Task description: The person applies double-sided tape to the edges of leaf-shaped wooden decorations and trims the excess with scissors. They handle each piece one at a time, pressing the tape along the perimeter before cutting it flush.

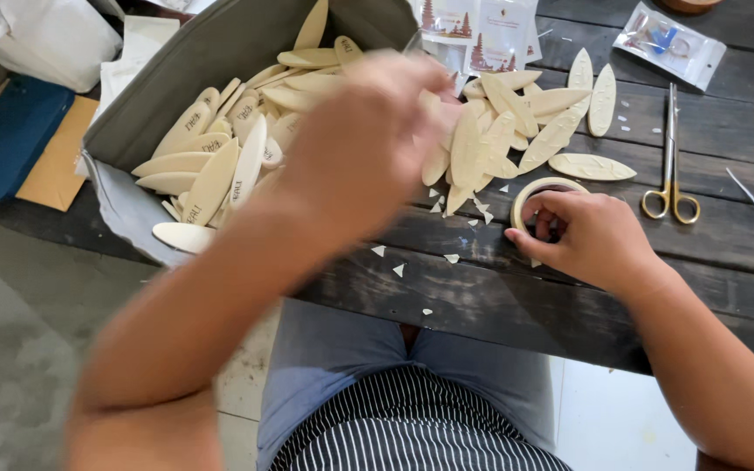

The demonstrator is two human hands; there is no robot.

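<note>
Curled around a roll of tape [544,194] on the dark table [726,139], the right hand [588,235] pins it at five o'clock of the leaf-shaped wooden pieces [517,131], while the blurred left hand [368,139] hovers at their nine o'clock, grip unclear.
</note>
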